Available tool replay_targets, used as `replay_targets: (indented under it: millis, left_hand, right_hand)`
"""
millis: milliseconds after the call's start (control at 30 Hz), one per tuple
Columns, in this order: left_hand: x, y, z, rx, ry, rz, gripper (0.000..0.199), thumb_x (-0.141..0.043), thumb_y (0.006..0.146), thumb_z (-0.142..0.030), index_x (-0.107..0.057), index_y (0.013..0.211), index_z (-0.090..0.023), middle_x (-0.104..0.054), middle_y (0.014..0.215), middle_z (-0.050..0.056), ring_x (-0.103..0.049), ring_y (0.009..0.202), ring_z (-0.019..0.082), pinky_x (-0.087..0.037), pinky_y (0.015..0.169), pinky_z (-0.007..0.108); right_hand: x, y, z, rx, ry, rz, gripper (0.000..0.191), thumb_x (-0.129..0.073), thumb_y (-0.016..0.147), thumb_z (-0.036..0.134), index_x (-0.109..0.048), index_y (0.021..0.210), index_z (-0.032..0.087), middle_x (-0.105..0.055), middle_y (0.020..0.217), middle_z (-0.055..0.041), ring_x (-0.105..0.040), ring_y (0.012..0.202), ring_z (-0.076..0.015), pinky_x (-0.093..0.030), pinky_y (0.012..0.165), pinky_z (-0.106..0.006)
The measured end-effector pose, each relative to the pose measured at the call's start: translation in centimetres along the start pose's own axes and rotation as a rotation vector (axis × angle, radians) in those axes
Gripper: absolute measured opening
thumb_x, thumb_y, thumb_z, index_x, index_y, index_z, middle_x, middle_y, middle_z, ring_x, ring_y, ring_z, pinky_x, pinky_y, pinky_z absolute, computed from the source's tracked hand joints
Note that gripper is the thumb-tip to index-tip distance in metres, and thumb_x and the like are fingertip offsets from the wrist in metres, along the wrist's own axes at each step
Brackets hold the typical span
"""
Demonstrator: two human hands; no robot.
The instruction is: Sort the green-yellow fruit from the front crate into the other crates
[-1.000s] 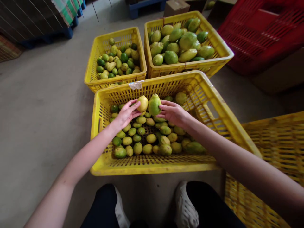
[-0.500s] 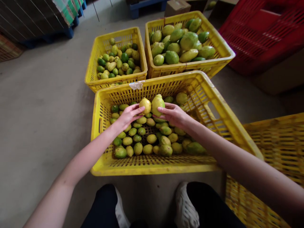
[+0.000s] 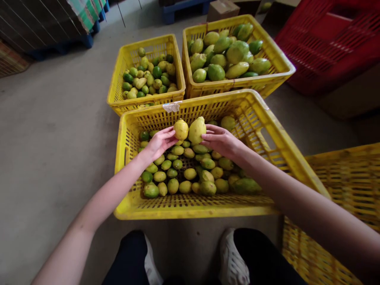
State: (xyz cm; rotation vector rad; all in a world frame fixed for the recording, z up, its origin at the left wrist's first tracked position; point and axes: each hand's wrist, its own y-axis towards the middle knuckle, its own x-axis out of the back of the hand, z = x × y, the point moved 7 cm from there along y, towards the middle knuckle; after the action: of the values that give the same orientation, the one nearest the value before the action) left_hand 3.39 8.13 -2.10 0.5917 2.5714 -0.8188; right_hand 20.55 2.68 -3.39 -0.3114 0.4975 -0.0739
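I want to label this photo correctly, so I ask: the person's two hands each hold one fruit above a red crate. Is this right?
Only the colour is wrong. In the head view, the left hand holds a smaller fruit and the right hand holds a larger fruit, above a yellow crate, not a red one.

Single head-worn view, set above and behind the hands. The lens is faced forward and pitched steeply down. The left hand (image 3: pixel 158 145) and the right hand (image 3: pixel 221 141) are seen from behind, near mid-frame, at close range. The forearms (image 3: pixel 115 194) are brought in from the lower corners. Below the hands, the wearer's shoes (image 3: pixel 234 259) are caught at the bottom edge. The near crate (image 3: pixel 190 213) is framed under the hands; beyond them, the left rear crate (image 3: pixel 116 85) and right rear crate (image 3: pixel 252 82) are taken in. Farther off, a blue pallet (image 3: pixel 170 16) is cut by the top edge.
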Motion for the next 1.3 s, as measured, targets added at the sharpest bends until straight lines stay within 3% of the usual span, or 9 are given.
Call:
replay_targets:
  millis: [200, 433, 700, 900, 1033, 1167, 1300]
  left_hand:
    - [0.4, 0.3, -0.2, -0.044, -0.038, -0.017, 0.02, -0.057, 0.083, -0.009, -0.062, 0.099, -0.019, -0.068, 0.092, 0.001, -0.066, 0.082, 0.012, -0.049, 0.092, 0.031]
    - [0.5, 0.4, -0.4, -0.067, -0.041, -0.018, 0.014, -0.053, 0.087, -0.01, -0.06, 0.097, -0.016, -0.069, 0.085, 0.001, -0.067, 0.073, 0.01, -0.053, 0.076, 0.024]
    - [-0.3, -0.1, 0.2, -0.035, -0.012, -0.007, 0.015, -0.064, 0.081, -0.01, -0.061, 0.095, -0.015, -0.068, 0.084, 0.001, -0.066, 0.076, 0.01, -0.049, 0.091, 0.03]
    - [-0.7, -0.4, 0.4, -0.012, -0.022, 0.008, 0.015, -0.066, 0.079, -0.01, -0.061, 0.093, -0.015, -0.069, 0.085, 0.001, -0.066, 0.078, 0.01, -0.051, 0.089, 0.029]
    - [-0.3, -0.1, 0.1, -0.034, -0.027, -0.009, 0.012, -0.063, 0.082, -0.01, -0.06, 0.093, -0.015, -0.068, 0.083, 0.001, -0.066, 0.073, 0.009, -0.052, 0.085, 0.026]
    - [0.4, 0.1, -0.1, -0.035, -0.05, -0.061, 0.013, -0.063, 0.082, -0.012, -0.058, 0.094, -0.015, -0.068, 0.083, 0.001, -0.066, 0.073, 0.009, -0.052, 0.084, 0.026]
    - [0.2, 0.0, 0.1, -0.021, -0.045, -0.047, 0.013, -0.063, 0.082, -0.012, -0.058, 0.093, -0.015, -0.068, 0.083, 0.001, -0.066, 0.072, 0.009, -0.052, 0.083, 0.026]
  right_hand:
    - [0.6, 0.2, 0.1, 0.0, 0.018, 0.005, 0.03, -0.077, 0.063, 0.014, -0.069, 0.09, 0.024, -0.072, 0.084, -0.0005, -0.069, 0.08, -0.0198, -0.057, 0.081, -0.038]
    - [0.5, 0.3, 0.2, -0.008, 0.085, -0.004, 0.029, -0.078, 0.061, 0.013, -0.068, 0.088, 0.021, -0.073, 0.078, -0.001, -0.07, 0.072, -0.0172, -0.058, 0.077, -0.033]
    - [0.0, 0.1, -0.4, -0.007, -0.021, -0.003, 0.027, -0.079, 0.066, 0.02, -0.07, 0.091, 0.022, -0.074, 0.09, -0.0019, -0.07, 0.081, -0.0184, -0.058, 0.078, -0.032]
    - [-0.4, -0.1, -0.8, -0.039, -0.096, -0.041, 0.021, -0.078, 0.067, 0.021, -0.071, 0.087, 0.021, -0.074, 0.091, -0.0027, -0.069, 0.08, -0.0172, -0.058, 0.071, -0.025]
    - [-0.5, -0.1, -0.6, -0.07, -0.037, -0.044, 0.012, -0.073, 0.071, 0.02, -0.068, 0.081, 0.021, -0.073, 0.087, -0.0025, -0.069, 0.076, -0.0166, -0.058, 0.074, -0.029]
    - [-0.4, -0.1, -0.2, -0.062, 0.044, -0.036, 0.014, -0.066, 0.072, 0.014, -0.063, 0.084, 0.021, -0.071, 0.08, -0.0012, -0.067, 0.068, -0.0153, -0.058, 0.076, -0.034]
    - [-0.6, -0.3, -0.2, -0.085, 0.11, -0.025, 0.016, -0.061, 0.067, 0.013, -0.059, 0.08, 0.021, -0.071, 0.079, -0.0022, -0.068, 0.077, -0.0193, -0.057, 0.078, -0.036]
